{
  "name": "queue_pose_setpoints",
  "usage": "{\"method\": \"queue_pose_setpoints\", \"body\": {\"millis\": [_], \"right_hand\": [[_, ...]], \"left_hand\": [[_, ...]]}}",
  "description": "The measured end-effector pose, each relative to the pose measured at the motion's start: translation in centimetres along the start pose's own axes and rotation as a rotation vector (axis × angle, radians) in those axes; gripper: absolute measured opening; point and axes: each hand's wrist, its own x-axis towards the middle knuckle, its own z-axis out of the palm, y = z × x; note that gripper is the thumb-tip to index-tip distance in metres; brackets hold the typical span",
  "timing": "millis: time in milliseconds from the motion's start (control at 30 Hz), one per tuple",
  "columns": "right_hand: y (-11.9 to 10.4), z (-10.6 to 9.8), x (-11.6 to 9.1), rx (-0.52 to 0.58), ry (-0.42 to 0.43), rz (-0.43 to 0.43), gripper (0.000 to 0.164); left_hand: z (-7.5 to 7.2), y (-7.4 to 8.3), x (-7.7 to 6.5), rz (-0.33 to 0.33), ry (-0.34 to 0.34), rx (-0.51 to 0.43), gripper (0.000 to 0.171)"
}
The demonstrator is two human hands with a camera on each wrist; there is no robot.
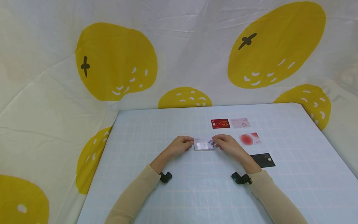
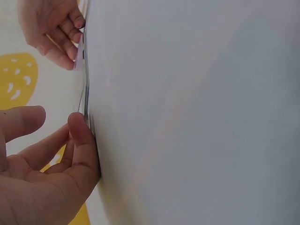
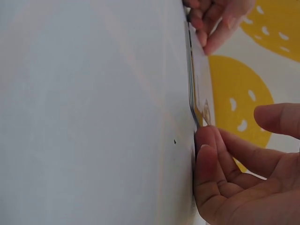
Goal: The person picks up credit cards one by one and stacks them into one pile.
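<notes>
A pale lilac card (image 1: 204, 144) with a glossy light area and a dark picture at its right end lies between my two hands. In the right wrist view it sits over another thin edge (image 3: 191, 70), like cards stacked together. My left hand (image 1: 181, 144) touches the left short end with its fingertips (image 2: 80, 129); its thumb (image 2: 26, 121) stands apart in the left wrist view. At the opposite end, fingertips (image 3: 206, 140) of my right hand (image 1: 226, 143) touch the card, and that thumb (image 3: 274, 119) is also held away.
Behind and right of my right hand lie a red VIP card (image 1: 220, 123), a pale pink card (image 1: 240, 123) and a card with a red circle (image 1: 250, 139). My right forearm partly covers a black card (image 1: 263, 160). A patterned cloth (image 1: 193, 62) hangs behind the table (image 1: 139, 124).
</notes>
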Motion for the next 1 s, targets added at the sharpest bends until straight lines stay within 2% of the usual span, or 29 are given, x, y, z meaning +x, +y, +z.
{"method": "queue_pose_setpoints", "body": {"millis": [600, 1000], "right_hand": [[-0.02, 0.18, 0.12, -0.094, 0.008, -0.027, 0.041], [0.28, 0.18, 0.55, -0.136, 0.018, -0.040, 0.042]], "left_hand": [[0.28, 0.19, 0.50, 0.001, 0.002, 0.114, 0.029], [0.27, 0.22, 0.69, -0.004, 0.007, 0.127, 0.028]]}}
